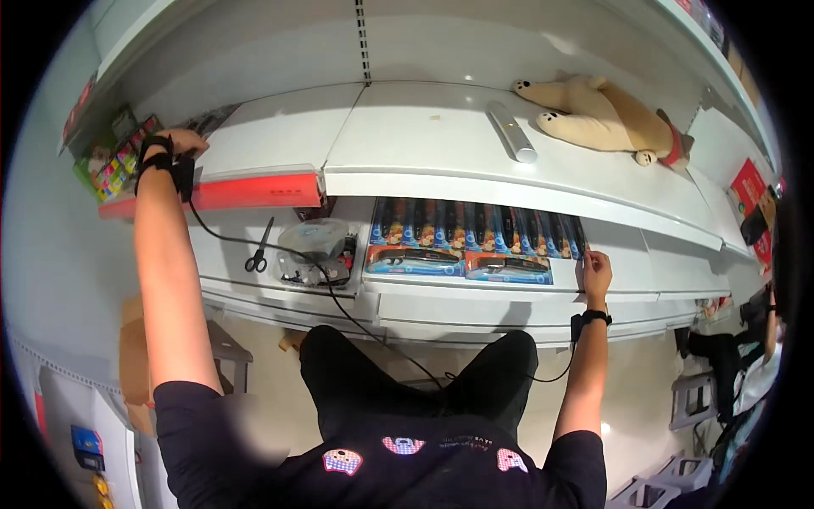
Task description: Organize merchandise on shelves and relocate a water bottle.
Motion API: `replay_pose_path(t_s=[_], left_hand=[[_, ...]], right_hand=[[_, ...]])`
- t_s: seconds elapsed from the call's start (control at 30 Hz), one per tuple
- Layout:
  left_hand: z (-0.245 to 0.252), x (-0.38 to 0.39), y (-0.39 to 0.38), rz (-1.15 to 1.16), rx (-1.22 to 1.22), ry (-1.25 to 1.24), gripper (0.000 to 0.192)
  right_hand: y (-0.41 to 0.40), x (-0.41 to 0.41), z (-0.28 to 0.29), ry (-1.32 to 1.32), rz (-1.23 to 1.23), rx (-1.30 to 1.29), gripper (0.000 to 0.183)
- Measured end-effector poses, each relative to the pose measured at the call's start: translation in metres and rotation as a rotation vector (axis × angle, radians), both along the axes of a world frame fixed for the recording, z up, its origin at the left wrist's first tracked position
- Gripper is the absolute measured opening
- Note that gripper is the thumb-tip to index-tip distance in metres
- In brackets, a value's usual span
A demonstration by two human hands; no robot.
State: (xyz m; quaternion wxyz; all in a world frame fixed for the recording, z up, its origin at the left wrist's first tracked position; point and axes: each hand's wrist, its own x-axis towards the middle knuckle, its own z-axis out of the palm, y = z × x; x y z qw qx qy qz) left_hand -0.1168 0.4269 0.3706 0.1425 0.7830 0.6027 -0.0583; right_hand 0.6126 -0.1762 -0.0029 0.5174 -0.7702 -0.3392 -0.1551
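On the upper shelf at the left, my left hand [186, 141] rests beside green and colourful packages [111, 168]; whether its fingers hold anything is hidden. My right hand [597, 270] is over the lower shelf, its fingertips at the edge of the rightmost blue blister pack [577, 237]. That pack ends a row of similar packs, each with a black-handled tool inside. Two more blister packs [416, 259] lie sideways in front of the row. Black scissors [257, 257] and a clear plastic container [315, 238] with small parts lie to the left on the lower shelf.
A silver cylinder [512, 133] and a plush bear [610, 121] lie on the upper shelf. A red shelf strip [254, 192] runs along its left edge. A black cable [346, 312] hangs across the scissors' side. A cardboard box [133, 356] and stool [232, 356] stand below left; a seated person [731, 356] is at right.
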Motion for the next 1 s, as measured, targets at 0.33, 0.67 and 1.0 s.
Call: replay_pose_path(t_s=[0.33,0.67,1.0], left_hand=[[0.008,0.017,-0.050,0.032,0.231,-0.274,0.034],[0.001,0.021,-0.042,0.136,0.281,-0.120,0.072],[0.001,0.042,-0.064,-0.086,0.358,-0.105,0.055]], right_hand=[[0.003,0.003,0.005,-0.040,-0.061,-0.049,0.013],[0.006,-0.010,0.010,0.050,-0.094,-0.014,0.013],[0.000,-0.003,0.003,-0.018,-0.103,-0.028,0.011]])
